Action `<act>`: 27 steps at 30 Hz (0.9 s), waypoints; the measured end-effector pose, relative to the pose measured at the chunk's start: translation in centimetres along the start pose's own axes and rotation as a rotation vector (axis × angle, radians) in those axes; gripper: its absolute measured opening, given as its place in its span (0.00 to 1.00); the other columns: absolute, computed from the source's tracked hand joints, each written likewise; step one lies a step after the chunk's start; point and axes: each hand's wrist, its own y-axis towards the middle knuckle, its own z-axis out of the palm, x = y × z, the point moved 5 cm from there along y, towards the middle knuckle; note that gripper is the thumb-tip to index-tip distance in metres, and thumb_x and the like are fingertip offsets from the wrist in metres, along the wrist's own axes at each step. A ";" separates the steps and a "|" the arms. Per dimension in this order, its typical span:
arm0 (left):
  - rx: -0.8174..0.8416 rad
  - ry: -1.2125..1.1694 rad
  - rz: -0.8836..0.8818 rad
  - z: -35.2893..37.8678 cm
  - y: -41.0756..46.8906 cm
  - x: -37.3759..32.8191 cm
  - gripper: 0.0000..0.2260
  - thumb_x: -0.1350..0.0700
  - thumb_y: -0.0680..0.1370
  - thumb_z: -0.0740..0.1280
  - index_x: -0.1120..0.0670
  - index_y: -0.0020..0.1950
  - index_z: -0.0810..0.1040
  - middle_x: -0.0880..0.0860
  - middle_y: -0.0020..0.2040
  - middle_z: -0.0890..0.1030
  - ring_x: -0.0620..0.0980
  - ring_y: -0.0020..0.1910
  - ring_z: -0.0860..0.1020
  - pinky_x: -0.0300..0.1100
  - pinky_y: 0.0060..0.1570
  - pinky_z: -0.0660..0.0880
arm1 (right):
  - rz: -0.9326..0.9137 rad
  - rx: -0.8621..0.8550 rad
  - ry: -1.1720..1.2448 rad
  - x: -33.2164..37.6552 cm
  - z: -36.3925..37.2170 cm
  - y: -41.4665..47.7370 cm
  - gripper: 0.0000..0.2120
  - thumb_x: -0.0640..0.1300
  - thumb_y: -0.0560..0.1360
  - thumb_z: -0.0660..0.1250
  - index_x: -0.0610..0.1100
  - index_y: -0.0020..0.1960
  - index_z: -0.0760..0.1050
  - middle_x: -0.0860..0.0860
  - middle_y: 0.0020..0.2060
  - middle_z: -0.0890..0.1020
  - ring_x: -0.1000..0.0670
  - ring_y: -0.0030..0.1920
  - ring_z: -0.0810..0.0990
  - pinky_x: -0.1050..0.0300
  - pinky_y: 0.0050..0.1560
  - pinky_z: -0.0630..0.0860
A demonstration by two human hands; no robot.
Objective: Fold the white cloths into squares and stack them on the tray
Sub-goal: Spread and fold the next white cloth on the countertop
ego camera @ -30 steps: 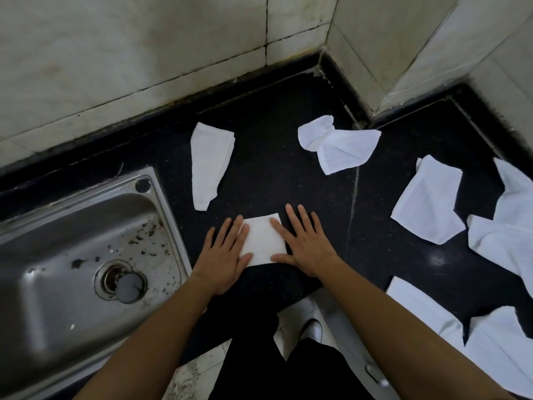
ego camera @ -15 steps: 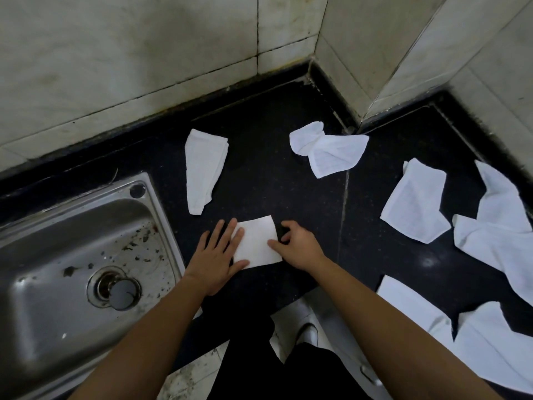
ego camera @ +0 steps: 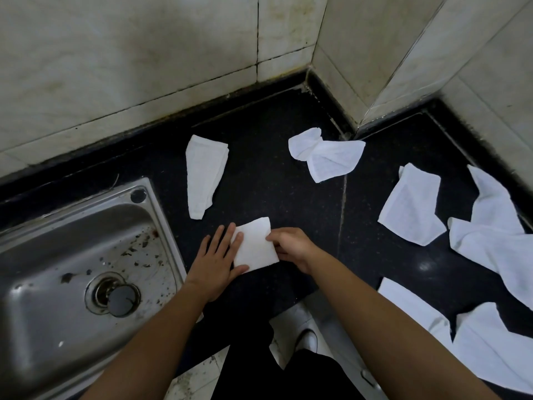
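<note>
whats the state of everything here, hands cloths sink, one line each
small folded white cloth square: folded, flat on the black counter
left hand: fingers straight, pressing its left edge
right hand: fingers curled, pinching its right edge
long narrow white cloth: loosely folded, lying apart
crumpled white cloth near the wall corner: bunched, unfolded
stainless steel sink: speckled with dark debris

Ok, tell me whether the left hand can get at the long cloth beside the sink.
Probably yes: the long cloth lies just beyond the left hand, with only bare black counter between; it must first lift off the folded square.
</note>
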 end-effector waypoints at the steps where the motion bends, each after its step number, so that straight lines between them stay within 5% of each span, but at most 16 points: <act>1: 0.002 -0.007 0.006 -0.1 0.0 0.0 0.37 0.32 0.79 0.36 0.53 0.81 0.48 0.57 0.82 0.46 0.59 0.80 0.49 0.60 0.73 0.61 | 0.001 0.005 -0.003 0.0 0.3 0.0 0.12 0.44 0.77 0.69 0.46 0.59 0.80 0.48 0.54 0.84 0.48 0.54 0.83 0.52 0.54 0.81; 5: -0.009 -0.093 -0.017 -0.8 -0.6 0.3 0.40 0.27 0.75 0.32 0.51 0.81 0.38 0.54 0.80 0.35 0.54 0.79 0.38 0.53 0.77 0.48 | -0.010 0.010 -0.046 0.1 1.0 -0.2 0.16 0.47 0.77 0.69 0.47 0.64 0.75 0.48 0.56 0.83 0.48 0.54 0.83 0.48 0.57 0.81; 7: -0.087 -0.274 -0.136 -2.0 -1.1 0.5 0.39 0.29 0.78 0.41 0.52 0.81 0.41 0.53 0.81 0.36 0.52 0.80 0.39 0.51 0.76 0.48 | -0.034 0.008 -0.045 0.4 1.1 -0.5 0.15 0.45 0.78 0.67 0.47 0.65 0.74 0.48 0.56 0.82 0.47 0.55 0.83 0.47 0.57 0.81; 11: -0.248 -0.956 -0.466 -4.6 -1.3 0.7 0.32 0.43 0.81 0.62 0.53 0.80 0.54 0.54 0.80 0.58 0.52 0.76 0.61 0.49 0.73 0.62 | -0.102 -0.009 0.033 2.0 0.0 -1.9 0.17 0.43 0.77 0.67 0.48 0.66 0.75 0.48 0.58 0.83 0.47 0.56 0.83 0.47 0.59 0.81; 14: -0.105 -1.599 -0.640 -6.5 -0.1 -0.8 0.29 0.50 0.80 0.67 0.51 0.78 0.61 0.51 0.71 0.71 0.50 0.66 0.72 0.50 0.66 0.71 | -0.164 0.009 0.173 3.7 -1.6 -4.5 0.17 0.38 0.78 0.66 0.47 0.65 0.75 0.47 0.57 0.85 0.46 0.56 0.84 0.50 0.55 0.82; 16: 0.049 -1.814 -0.619 -7.7 1.3 -2.5 0.23 0.49 0.80 0.65 0.51 0.74 0.66 0.53 0.70 0.74 0.51 0.66 0.74 0.53 0.64 0.72 | -0.198 0.020 0.259 4.5 -3.2 -6.5 0.15 0.37 0.79 0.65 0.46 0.64 0.76 0.47 0.56 0.85 0.46 0.56 0.85 0.48 0.57 0.81; 21: 0.472 -1.923 -0.319 -11.4 4.9 -10.0 0.26 0.37 0.79 0.60 0.54 0.65 0.77 0.56 0.61 0.82 0.55 0.62 0.79 0.56 0.67 0.71 | -0.284 -0.075 0.347 3.3 -8.9 -11.5 0.14 0.37 0.80 0.64 0.44 0.64 0.79 0.45 0.57 0.85 0.45 0.58 0.84 0.47 0.60 0.80; 27: 0.577 -1.621 -0.069 -13.7 6.7 -21.6 0.16 0.55 0.80 0.64 0.60 0.65 0.78 0.58 0.56 0.84 0.55 0.54 0.83 0.49 0.55 0.77 | -0.342 -0.425 0.456 -2.9 -16.9 -19.8 0.15 0.35 0.79 0.62 0.46 0.61 0.81 0.48 0.53 0.87 0.48 0.51 0.85 0.52 0.52 0.82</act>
